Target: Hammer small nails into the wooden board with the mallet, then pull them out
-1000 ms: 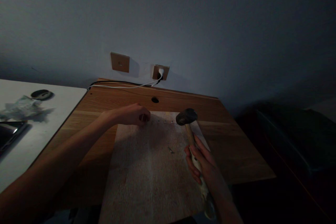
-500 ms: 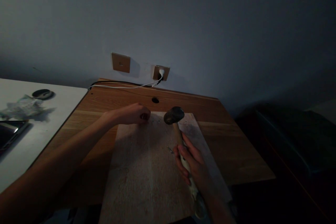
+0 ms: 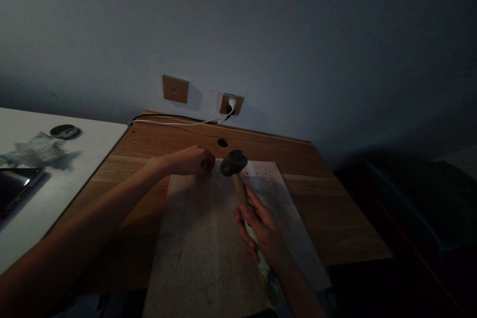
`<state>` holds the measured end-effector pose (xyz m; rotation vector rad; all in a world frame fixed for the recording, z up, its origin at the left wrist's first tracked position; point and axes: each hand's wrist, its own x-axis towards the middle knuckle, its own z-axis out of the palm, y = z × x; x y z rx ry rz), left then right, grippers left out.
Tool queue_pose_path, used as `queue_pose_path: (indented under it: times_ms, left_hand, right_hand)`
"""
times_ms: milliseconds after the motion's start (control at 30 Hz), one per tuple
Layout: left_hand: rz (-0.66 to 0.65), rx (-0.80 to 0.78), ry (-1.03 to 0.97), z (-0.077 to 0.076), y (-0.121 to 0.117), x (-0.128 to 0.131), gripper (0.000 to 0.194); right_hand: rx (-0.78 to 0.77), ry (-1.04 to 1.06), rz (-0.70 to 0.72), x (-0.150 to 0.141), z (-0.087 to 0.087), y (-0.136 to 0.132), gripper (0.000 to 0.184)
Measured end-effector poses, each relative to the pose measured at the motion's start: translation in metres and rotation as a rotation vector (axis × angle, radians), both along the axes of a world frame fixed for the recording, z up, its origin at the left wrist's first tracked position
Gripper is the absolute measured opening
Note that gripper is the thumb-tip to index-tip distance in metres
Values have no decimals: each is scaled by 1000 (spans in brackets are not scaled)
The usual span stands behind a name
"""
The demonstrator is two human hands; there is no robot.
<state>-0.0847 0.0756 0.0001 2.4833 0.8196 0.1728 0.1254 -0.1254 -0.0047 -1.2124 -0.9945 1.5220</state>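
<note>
My right hand [image 3: 261, 228] is wrapped round the pale handle of a mallet [image 3: 234, 163]. Its thick dark head hangs above the far part of a pale wooden board [image 3: 194, 248], just right of my left hand [image 3: 197, 160]. The fingers of my left hand are pinched together at the board's far edge, and what they hold is too small and dark to make out. Small dark specks form a row on the board right of the mallet head.
Beneath the board is a brown wooden desk [image 3: 343, 213] against the wall. White and black cables run along its back to a wall socket [image 3: 231, 104]. A white table [image 3: 89, 159] at left bears a crumpled clear bag [image 3: 40, 149], a dark round object [image 3: 65, 131] and a dark flat device [image 3: 18, 184].
My right hand has brought the mallet leftward, its head now closer to my left hand. My left hand stays at the board's far edge. The view has shifted slightly.
</note>
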Motion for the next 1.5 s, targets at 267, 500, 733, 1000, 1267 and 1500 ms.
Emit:
queue_pose_path:
  times_ms: [267,500,733,1000,1267,1500]
  left_hand:
    - [3,46,-24,-3,0,1,5]
    - [-8,49,-43,-9,2,2,11]
    - [-84,0,-58,-12,3,2,29]
    - [-9,-4,-7,-10,3,1,16]
    - [-24,-12,0,-8,0,1,25]
    - [43,-13,47,-13,6,-8,49]
  right_hand:
    - [-2,12,-3,-1,-3,3,59]
    - [1,16,13,-2,-4,3,60]
    - [-3,20,-5,-2,-6,5,65]
    - [-1,39,8,-3,-8,4,64]
    - [5,25,29,-6,-2,6,62]
    - [-5,-80,111,-14,-2,11,63]
